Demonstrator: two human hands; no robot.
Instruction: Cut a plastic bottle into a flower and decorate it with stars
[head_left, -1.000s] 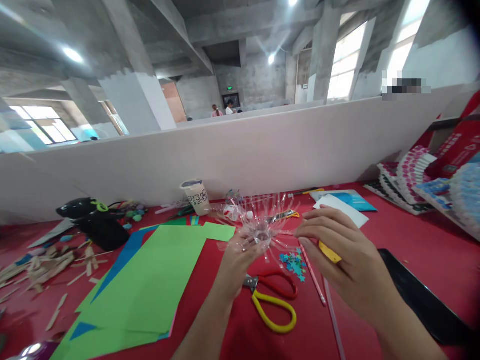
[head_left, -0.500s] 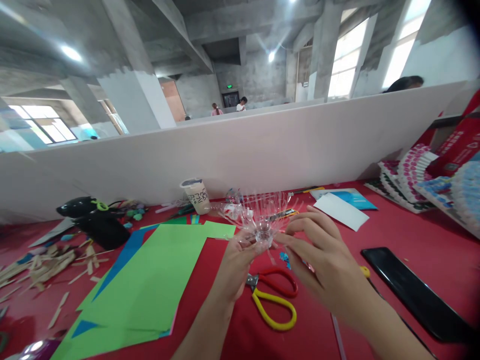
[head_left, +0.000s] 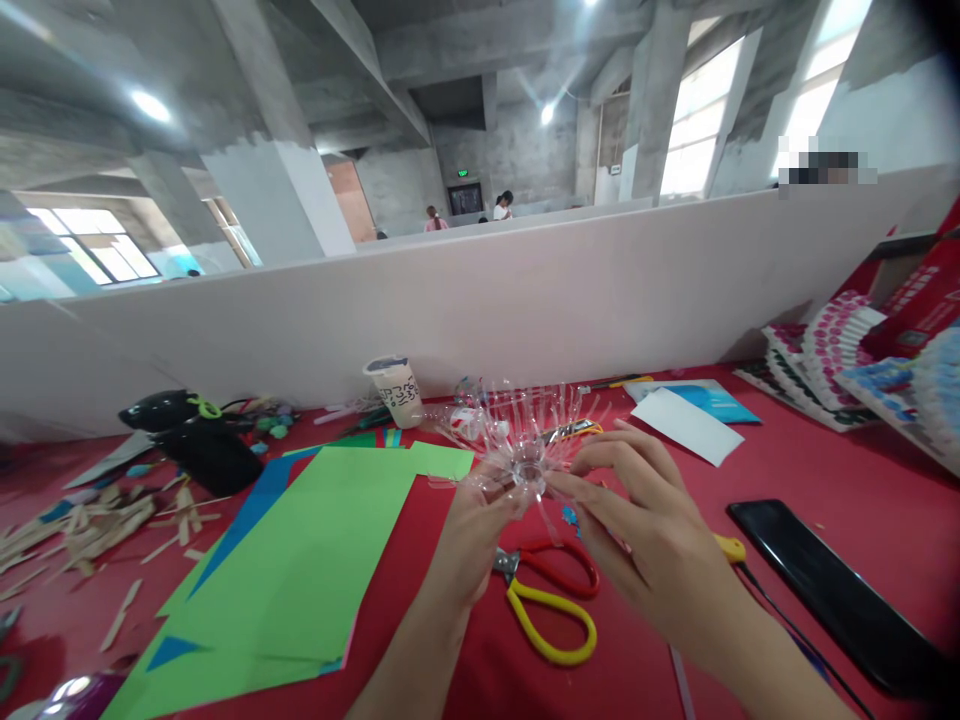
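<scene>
A clear plastic bottle piece [head_left: 529,470], cut into many thin strips that splay outward around a ring-like neck, is held up over the table. My left hand [head_left: 480,520] is closed on its left side, thumb and fingers by the neck. On its other side, my right hand [head_left: 645,510] has its thumb and index finger pinched at the strips, with the other fingers curled loosely. Below the hands lie scissors [head_left: 551,622] with one red and one yellow handle. Small blue scraps [head_left: 571,516] rest near my right fingertips.
Green sheets [head_left: 300,560] over blue paper cover the left side. Wooden sticks [head_left: 97,525] and a black bottle-like object [head_left: 202,455] lie beyond. A paper cup [head_left: 399,392] stands by the white partition [head_left: 480,300]. At right are a phone [head_left: 825,585], a white card [head_left: 688,425] and folded paper pieces [head_left: 825,350].
Both hands keep their hold on the bottle piece with barely any movement. The view has shifted slightly, showing more of a yellow-handled tool beside my right wrist.
</scene>
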